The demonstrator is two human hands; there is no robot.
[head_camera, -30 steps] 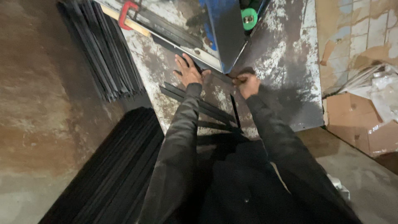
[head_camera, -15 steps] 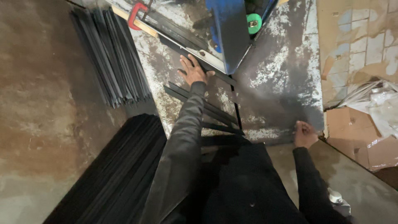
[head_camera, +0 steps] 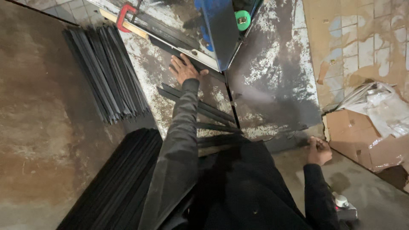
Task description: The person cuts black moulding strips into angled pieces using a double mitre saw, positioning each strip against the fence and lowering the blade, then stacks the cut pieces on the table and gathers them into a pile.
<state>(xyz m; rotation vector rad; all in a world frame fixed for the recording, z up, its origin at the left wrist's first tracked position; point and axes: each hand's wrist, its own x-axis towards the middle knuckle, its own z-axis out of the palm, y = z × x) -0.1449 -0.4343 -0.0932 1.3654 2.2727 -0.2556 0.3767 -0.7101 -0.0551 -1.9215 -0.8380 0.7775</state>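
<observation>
While pressed flat, fingers spread, left hand (head_camera: 184, 69) lies on long black metal strip (head_camera: 170, 47) against pale fence rail (head_camera: 170, 40), near blue upright machine housing (head_camera: 221, 30). More loose black strips (head_camera: 200, 108) fanned just beneath forearm on worn, paint-flecked steel surface (head_camera: 277, 85). Right hand (head_camera: 318, 150) curled at near edge of surface, well apart; hold or mere touch cannot tell. Open steel between both hands. Farther left, bundle of cut black strips (head_camera: 106, 72); lower left, stacked black strips (head_camera: 119, 183). Right, torn cardboard box (head_camera: 362, 140).
</observation>
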